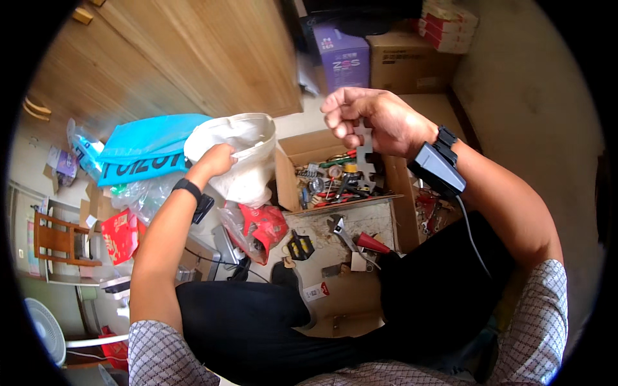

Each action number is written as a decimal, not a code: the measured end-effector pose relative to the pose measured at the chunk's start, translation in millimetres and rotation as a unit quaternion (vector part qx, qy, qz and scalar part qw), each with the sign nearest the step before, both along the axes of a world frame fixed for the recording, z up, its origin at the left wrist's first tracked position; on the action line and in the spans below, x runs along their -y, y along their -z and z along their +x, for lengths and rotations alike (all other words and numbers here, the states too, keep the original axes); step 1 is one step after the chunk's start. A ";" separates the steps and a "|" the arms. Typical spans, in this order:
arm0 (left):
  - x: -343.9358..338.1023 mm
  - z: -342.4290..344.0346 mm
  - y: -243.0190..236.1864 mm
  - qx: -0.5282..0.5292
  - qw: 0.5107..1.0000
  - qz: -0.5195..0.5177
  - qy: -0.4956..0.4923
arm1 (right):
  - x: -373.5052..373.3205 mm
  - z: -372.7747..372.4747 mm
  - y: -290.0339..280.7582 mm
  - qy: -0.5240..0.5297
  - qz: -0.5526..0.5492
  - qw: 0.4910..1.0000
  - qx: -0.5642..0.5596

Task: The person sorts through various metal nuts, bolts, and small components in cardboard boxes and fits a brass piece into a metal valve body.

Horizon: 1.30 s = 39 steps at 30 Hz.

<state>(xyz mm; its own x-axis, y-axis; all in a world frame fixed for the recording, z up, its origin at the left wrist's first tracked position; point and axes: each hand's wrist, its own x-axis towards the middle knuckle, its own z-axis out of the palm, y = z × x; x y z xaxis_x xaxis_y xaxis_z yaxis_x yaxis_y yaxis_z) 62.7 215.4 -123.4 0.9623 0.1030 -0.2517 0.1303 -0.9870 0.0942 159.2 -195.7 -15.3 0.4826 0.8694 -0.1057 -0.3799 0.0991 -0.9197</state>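
In the head view, a person sits with knees apart on the floor of a cluttered room, the left hand point(217, 161) pinching the rim of an open white bag point(248, 186). Near me, the right hand point(389, 122), fingers loosely curled, hangs above a cardboard box point(287, 183) of hand tools point(341, 185); whether it grips the grey notched piece point(364, 140) below, I cannot tell. An adjustable wrench point(346, 235) lies outside the box. Wooden cabinet doors point(161, 58), a purple carton point(346, 61) and a bare wall point(531, 83) stand beyond; a white fan point(45, 327) sits far left.
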 end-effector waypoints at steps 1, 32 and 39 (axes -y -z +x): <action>8.2 0.6 -3.6 0.005 1.000 -0.014 0.001 | 1.2 -0.3 -3.3 0.007 0.012 1.000 -0.011; 162.1 56.3 -14.1 -0.034 0.942 -0.320 0.098 | 52.2 8.9 -89.3 0.172 0.018 0.807 0.564; 170.9 46.8 93.0 -0.065 0.968 -0.115 0.212 | 233.8 0.9 -63.6 0.351 -0.082 0.836 0.412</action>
<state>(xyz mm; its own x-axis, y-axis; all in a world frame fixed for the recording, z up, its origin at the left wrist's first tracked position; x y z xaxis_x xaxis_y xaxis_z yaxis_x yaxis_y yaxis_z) 109.5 44.4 -216.4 0.8644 -0.3671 -0.3435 -0.2561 -0.9095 0.3274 160.1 -429.6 48.4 0.8363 0.3466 0.4249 0.4894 -0.1221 -0.8635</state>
